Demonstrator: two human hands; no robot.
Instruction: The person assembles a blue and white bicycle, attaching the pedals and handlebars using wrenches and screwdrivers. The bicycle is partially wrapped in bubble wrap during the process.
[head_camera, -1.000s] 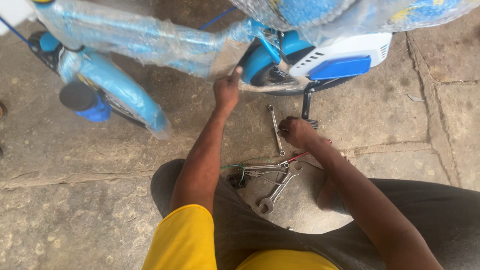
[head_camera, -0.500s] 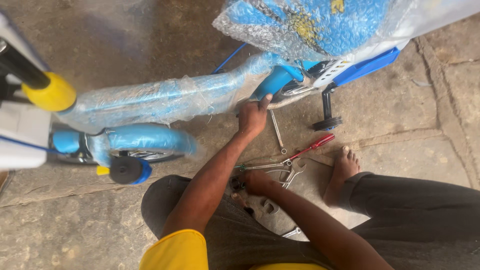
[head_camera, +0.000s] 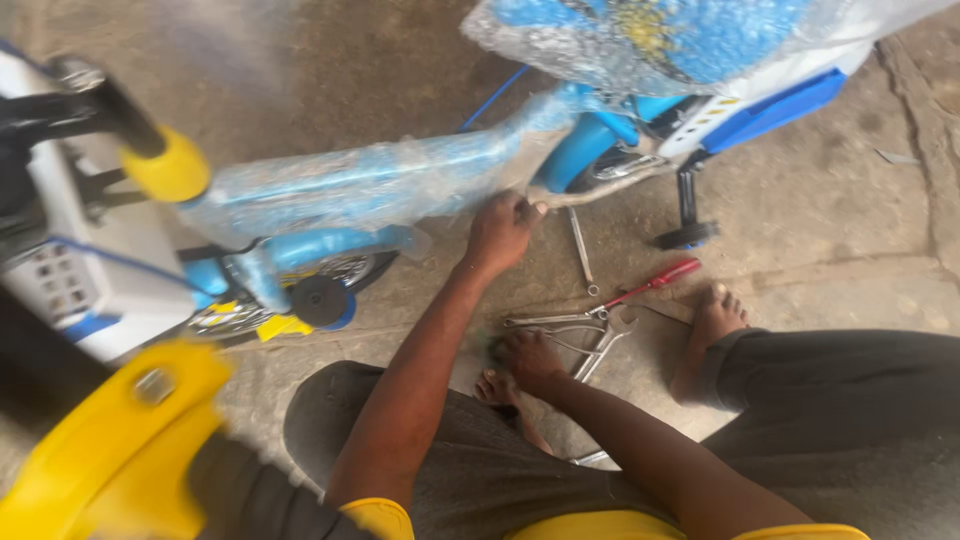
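Note:
A small blue bicycle (head_camera: 350, 185) wrapped in clear plastic lies across the concrete floor in front of me. My left hand (head_camera: 500, 232) is closed on a metal part at the bike's lower frame, near the crank. My right hand (head_camera: 532, 360) rests low on the floor between my bare feet, fingers curled over a small greenish item beside a pile of spanners (head_camera: 580, 330). Whether it grips anything is hard to tell. A red-handled screwdriver (head_camera: 655, 282) lies just right of the spanners, and one lone spanner (head_camera: 581, 250) lies below the frame.
A black pedal (head_camera: 686, 235) hangs down at the right. A training wheel (head_camera: 318, 300) sits at the left under the frame. A yellow plastic piece (head_camera: 110, 450) fills the lower left, and a yellow handlebar grip (head_camera: 165, 165) with a white basket (head_camera: 60, 270) lies at the left.
The view has swung left, bringing the handlebar, basket and yellow part into sight. My right hand has moved down from the tools by the pedal to the floor between my feet.

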